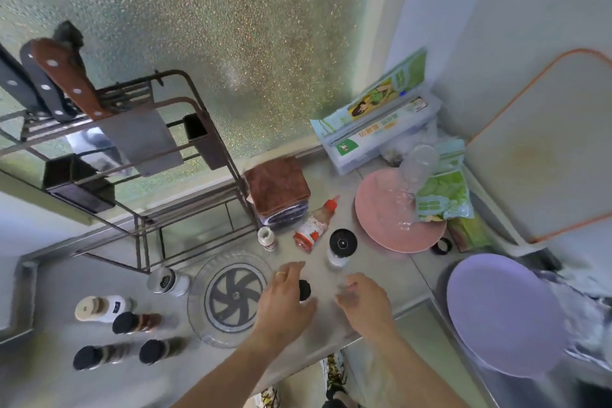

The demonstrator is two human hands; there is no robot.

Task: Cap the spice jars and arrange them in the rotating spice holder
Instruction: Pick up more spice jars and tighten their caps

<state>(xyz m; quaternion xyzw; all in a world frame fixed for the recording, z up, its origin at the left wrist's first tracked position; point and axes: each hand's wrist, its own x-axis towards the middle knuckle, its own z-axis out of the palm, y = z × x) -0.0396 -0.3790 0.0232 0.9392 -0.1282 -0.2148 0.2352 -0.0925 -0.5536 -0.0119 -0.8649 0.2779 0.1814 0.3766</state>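
The rotating spice holder (202,281), a clear round tray with a black fan-shaped hub, lies on the steel counter. My left hand (281,298) rests at its right edge, with thumb and fingers curled around a black cap (305,290). Whether a jar sits under that cap is hidden. My right hand (364,303) hovers just to the right with its fingers bent; blur hides anything in it. Several capped spice jars stand left of the holder: a silver-lidded one (165,281), a wood-lidded white one (99,308) and three black-capped ones (132,323). A small jar (266,238) and a black-topped jar (341,247) stand behind my hands.
A red sauce bottle (314,225) lies between those two jars. Folded cloths (278,185) and a metal knife rack (139,149) are behind. A pink plate (377,228) with a glass, a purple plate (496,315) and a loose black ring (442,246) sit at the right.
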